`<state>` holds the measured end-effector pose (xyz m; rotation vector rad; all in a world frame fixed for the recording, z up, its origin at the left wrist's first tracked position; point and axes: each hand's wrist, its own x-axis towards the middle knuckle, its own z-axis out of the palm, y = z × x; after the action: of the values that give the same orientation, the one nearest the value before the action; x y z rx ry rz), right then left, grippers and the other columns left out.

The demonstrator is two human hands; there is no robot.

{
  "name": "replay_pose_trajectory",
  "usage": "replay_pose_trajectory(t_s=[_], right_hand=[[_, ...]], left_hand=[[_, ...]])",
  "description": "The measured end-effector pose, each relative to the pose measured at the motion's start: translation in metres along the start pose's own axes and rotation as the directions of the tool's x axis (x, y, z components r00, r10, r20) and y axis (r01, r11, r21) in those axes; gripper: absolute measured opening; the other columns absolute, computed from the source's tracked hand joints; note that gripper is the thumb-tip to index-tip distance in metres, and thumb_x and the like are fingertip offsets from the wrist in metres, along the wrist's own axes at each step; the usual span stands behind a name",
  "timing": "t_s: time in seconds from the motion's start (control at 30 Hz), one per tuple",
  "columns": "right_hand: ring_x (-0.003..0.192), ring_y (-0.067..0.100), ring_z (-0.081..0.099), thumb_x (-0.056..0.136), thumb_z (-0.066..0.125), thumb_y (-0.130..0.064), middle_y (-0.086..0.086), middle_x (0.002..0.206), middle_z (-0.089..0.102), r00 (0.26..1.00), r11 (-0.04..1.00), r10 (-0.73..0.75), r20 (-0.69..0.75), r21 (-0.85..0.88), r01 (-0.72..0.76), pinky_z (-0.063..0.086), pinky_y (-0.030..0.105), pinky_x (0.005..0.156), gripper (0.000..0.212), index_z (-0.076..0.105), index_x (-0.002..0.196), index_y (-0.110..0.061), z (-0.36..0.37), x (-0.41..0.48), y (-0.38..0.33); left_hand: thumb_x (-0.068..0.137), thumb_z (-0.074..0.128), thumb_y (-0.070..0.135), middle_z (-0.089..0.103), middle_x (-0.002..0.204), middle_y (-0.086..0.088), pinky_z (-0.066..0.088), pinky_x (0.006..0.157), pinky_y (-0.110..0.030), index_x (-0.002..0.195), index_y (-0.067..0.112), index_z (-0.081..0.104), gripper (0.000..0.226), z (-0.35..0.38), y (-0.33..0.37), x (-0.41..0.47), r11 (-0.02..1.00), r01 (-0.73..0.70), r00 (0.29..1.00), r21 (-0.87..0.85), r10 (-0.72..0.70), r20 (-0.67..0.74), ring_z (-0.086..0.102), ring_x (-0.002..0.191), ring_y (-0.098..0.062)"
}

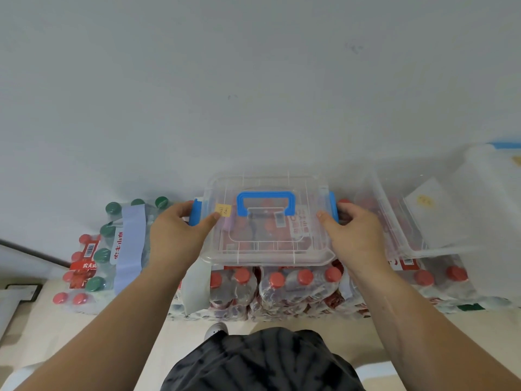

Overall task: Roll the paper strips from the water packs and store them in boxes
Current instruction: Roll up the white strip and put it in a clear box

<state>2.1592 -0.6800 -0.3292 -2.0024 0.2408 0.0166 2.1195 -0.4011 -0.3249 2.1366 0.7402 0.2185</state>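
box on water packs, white wall

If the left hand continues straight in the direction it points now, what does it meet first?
The left hand has its fingers on the blue side latch of the clear box, so that latch and the box's left end come first. Beyond them only the white wall shows; the depth is unclear.
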Motion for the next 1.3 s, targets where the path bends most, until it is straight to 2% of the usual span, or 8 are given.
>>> replay_pose_trajectory(t_s=[0.1, 0.27, 0.4, 0.6, 0.83, 1.0, 1.13, 1.3], right_hand=[[0.079, -0.004, 0.065, 0.093, 0.070, -0.025, -0.019, 0.091, 0.067, 0.999, 1.000, -0.008, 0.040, -0.018, 0.008, 0.049, 0.009, 0.058, 0.015, 0.066, 0.106, -0.031, 0.000, -0.004, 0.000], [0.085, 0.006, 0.069, 0.096, 0.065, -0.024, -0.015, 0.094, 0.068, 0.999, 1.000, 0.001, 0.036, -0.012, 0.000, 0.060, 0.028, 0.071, 0.021, 0.067, 0.116, -0.030, 0.004, -0.010, -0.002], [0.082, 0.011, 0.070, 0.097, 0.063, -0.018, -0.010, 0.093, 0.071, 0.999, 0.999, -0.039, 0.030, -0.026, 0.040, 0.062, 0.033, 0.071, 0.024, 0.064, 0.102, -0.041, 0.006, -0.012, -0.004], [0.084, 0.006, 0.072, 0.094, 0.066, -0.019, -0.013, 0.096, 0.073, 0.999, 0.999, 0.020, 0.030, 0.050, -0.021, 0.063, 0.038, 0.078, 0.021, 0.069, 0.110, -0.031, 0.004, -0.011, -0.004], [0.076, -0.005, 0.071, 0.088, 0.070, -0.006, -0.011, 0.105, 0.071, 0.985, 0.949, 0.154, 0.075, 0.268, -0.168, 0.055, 0.016, 0.059, 0.038, 0.062, 0.120, -0.027, -0.005, -0.017, -0.003], [0.096, 0.018, 0.075, 0.074, 0.073, -0.019, -0.007, 0.112, 0.074, 0.963, 0.908, 0.265, 0.042, 0.325, -0.264, 0.062, 0.050, 0.083, 0.049, 0.061, 0.119, -0.035, -0.006, -0.046, -0.001], [0.092, 0.020, 0.076, 0.089, 0.067, -0.003, -0.002, 0.106, 0.074, 0.946, 0.859, 0.325, 0.013, 0.415, -0.301, 0.063, 0.039, 0.069, 0.042, 0.058, 0.117, -0.035, -0.007, -0.068, 0.002], [0.082, 0.022, 0.075, 0.091, 0.066, -0.004, -0.009, 0.080, 0.075, 0.929, 0.851, 0.366, -0.047, 0.422, -0.313, 0.062, 0.056, 0.080, 0.032, 0.065, 0.096, -0.035, -0.003, -0.090, 0.002]], left_hand=[[0.080, 0.080, 0.043, 0.065, 0.101, 0.008, 0.054, 0.077, -0.029, 0.132, 0.015, 0.062, 0.062, 0.000, 0.004, -0.005, 0.999, -0.043, 0.999, 0.005, 0.043, -0.014, 0.063, 0.086, -0.012], [0.083, 0.078, 0.032, 0.069, 0.100, 0.010, 0.060, 0.082, -0.038, 0.126, 0.019, 0.066, 0.047, -0.002, 0.006, -0.006, 0.998, -0.063, 0.998, -0.022, 0.063, 0.024, 0.065, 0.087, -0.008], [0.087, 0.073, 0.020, 0.062, 0.089, 0.026, 0.059, 0.081, -0.034, 0.123, 0.019, 0.069, 0.036, -0.004, 0.010, -0.007, 0.995, -0.094, 0.993, -0.009, 0.095, 0.073, 0.063, 0.086, -0.003], [0.089, 0.071, 0.028, 0.064, 0.104, 0.014, 0.059, 0.083, -0.041, 0.130, 0.029, 0.063, 0.042, -0.004, 0.006, -0.010, 0.995, -0.080, 0.991, -0.060, 0.085, 0.101, 0.065, 0.088, -0.010], [0.082, 0.077, 0.026, 0.056, 0.120, 0.007, 0.051, 0.085, -0.035, 0.141, 0.036, 0.048, 0.067, -0.004, 0.009, -0.011, 0.979, 0.034, 0.964, -0.201, 0.021, 0.265, 0.060, 0.096, -0.005], [0.078, 0.079, 0.022, 0.062, 0.120, 0.009, 0.056, 0.081, -0.033, 0.136, 0.031, 0.053, 0.064, -0.001, 0.019, 0.006, 0.969, 0.000, 0.929, -0.248, 0.092, 0.358, 0.067, 0.094, -0.013], [0.081, 0.076, 0.028, 0.062, 0.117, 0.012, 0.056, 0.086, -0.038, 0.131, 0.034, 0.054, 0.056, 0.007, 0.026, 0.005, 0.967, -0.016, 0.910, -0.253, 0.119, 0.398, 0.069, 0.097, -0.017], [0.085, 0.074, 0.031, 0.059, 0.108, 0.016, 0.051, 0.073, -0.024, 0.132, 0.031, 0.046, 0.055, 0.011, 0.031, -0.019, 0.954, -0.045, 0.916, -0.295, 0.157, 0.369, 0.065, 0.091, -0.003]])
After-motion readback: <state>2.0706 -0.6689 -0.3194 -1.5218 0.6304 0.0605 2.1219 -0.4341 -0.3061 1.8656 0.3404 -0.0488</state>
